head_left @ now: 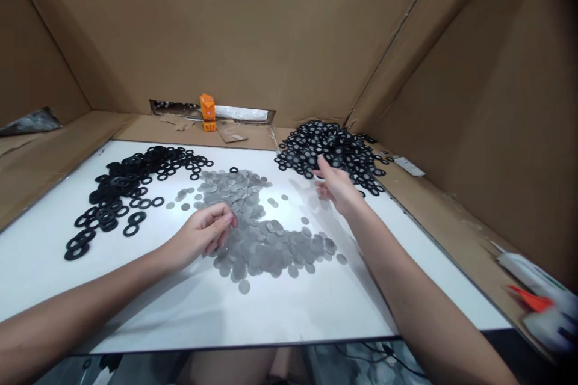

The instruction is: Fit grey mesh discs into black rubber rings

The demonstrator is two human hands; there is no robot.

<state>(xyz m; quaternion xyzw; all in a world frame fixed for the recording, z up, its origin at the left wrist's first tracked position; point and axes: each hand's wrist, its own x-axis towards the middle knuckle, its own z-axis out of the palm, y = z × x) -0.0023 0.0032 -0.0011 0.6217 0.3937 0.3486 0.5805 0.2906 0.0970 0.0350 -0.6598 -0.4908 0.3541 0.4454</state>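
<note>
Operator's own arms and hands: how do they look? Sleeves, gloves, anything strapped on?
Left hand and right hand are both ungloved. Left forearm and right forearm are bare and slim, with no sleeve, watch, bracelet, cable or marking visible.

Over the white board [253, 319], the left hand [212, 228] is curling its fingertips out of sight; whether it is pinching any grey discs [266, 249] is not showing. The right hand [338, 187] is hiding part of the black ring pile [325, 138] at the board's far right. Both forearms [90, 307] are running out of frame on its near side. Past its far edge, the orange box's [208, 107] print is looking too small to read. Right of it, an orange-red piece [530, 299] and a white object [535, 272] are blurring. Below the board, legs [230, 367] and cables [387, 350] are being cut off
</note>
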